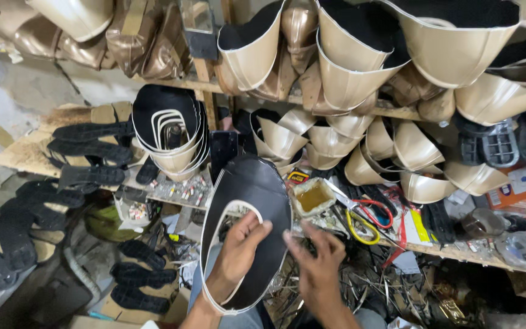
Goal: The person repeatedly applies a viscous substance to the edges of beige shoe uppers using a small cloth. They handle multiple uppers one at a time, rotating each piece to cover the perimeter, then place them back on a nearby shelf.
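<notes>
Below the middle of the view, at about 6 o'clock, the left hand [238, 251] holds a curved black shoe upper piece [248, 207] with a pale cream edge. The hand passes through the opening of the piece, and its fingers are closed on the inner edge. The piece stands almost upright, with its rounded top pointing to 12 o'clock. Just beside it, at 3 o'clock from the left hand, the right hand [316, 263] is half open with spread fingers; the fingertips touch the right edge of the black piece, and this hand grips nothing.

At 1 o'clock from the hands, a small container of yellow glue [312, 197] sits on the cluttered wooden bench [458, 251]. Scissors with red and yellow handles [363, 219] lie near it, at 3 o'clock from the container. Near 10 o'clock, a stack of similar black and cream pieces [170, 131] rests on the shelf. Black shoe soles [86, 152] lie at 9 o'clock, and many beige pieces [348, 67] hang along the top.
</notes>
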Demonstrator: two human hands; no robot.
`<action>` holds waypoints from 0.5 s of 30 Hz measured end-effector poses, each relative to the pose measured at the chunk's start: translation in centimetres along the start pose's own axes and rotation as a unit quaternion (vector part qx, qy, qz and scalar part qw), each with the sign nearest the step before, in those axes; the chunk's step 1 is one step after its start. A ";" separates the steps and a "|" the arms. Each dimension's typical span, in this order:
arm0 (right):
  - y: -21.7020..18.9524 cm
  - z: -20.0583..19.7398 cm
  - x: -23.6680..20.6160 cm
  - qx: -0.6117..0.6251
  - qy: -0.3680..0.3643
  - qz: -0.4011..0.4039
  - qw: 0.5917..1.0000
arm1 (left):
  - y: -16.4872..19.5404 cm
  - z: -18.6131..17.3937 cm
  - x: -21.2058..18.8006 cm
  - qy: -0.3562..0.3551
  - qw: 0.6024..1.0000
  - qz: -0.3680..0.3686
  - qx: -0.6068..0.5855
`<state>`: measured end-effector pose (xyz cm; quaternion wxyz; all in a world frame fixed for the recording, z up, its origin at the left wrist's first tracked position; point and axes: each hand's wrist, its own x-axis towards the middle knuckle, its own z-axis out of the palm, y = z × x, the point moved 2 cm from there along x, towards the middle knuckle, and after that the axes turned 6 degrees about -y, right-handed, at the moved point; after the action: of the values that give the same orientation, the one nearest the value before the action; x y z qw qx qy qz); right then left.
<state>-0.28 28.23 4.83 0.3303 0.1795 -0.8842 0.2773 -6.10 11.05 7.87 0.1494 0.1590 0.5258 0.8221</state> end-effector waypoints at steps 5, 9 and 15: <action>2.6 -0.1 2.0 0.137 -0.004 0.176 0.975 | -0.7 0.0 0.0 0.067 0.998 -0.002 0.013; -1.2 2.1 -1.2 0.512 -0.002 0.131 0.849 | 0.0 -0.2 1.4 0.365 0.915 0.095 0.145; -2.9 2.2 -1.0 0.537 0.176 0.154 0.811 | 1.1 1.5 1.8 0.334 0.903 0.128 0.236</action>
<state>0.77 24.78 3.85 0.2846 0.1382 -0.5376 0.7816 -7.18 12.62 9.64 -0.1835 -0.0288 0.6985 0.6911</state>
